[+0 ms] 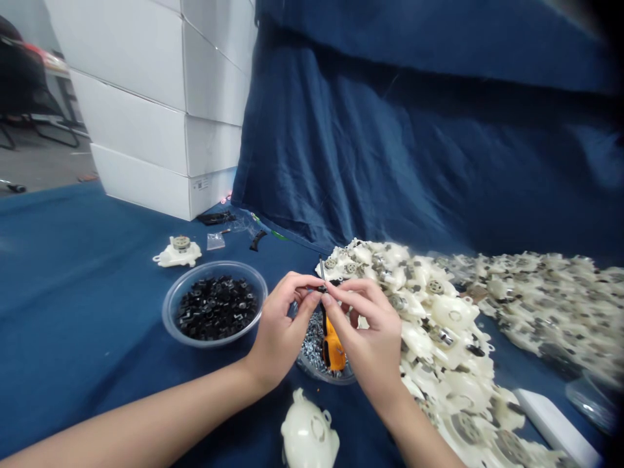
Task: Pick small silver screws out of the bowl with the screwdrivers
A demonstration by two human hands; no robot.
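My left hand and my right hand meet at the centre of the head view. Thumb and fingertips of both are pinched together on a small black part, mostly covered by the fingers. Below them, a screwdriver with an orange and black handle rests over a clear bowl of small metal screws; its shaft shows beyond my fingertips. To the left stands a clear bowl filled with small black plastic parts. Nearest to me on the cloth lies a cream plastic housing.
Cream housings with metal gears are heaped on the right. One more housing sits behind the black parts' bowl. White boxes are stacked at the back left, beside a blue curtain. A white bar-shaped object lies at lower right.
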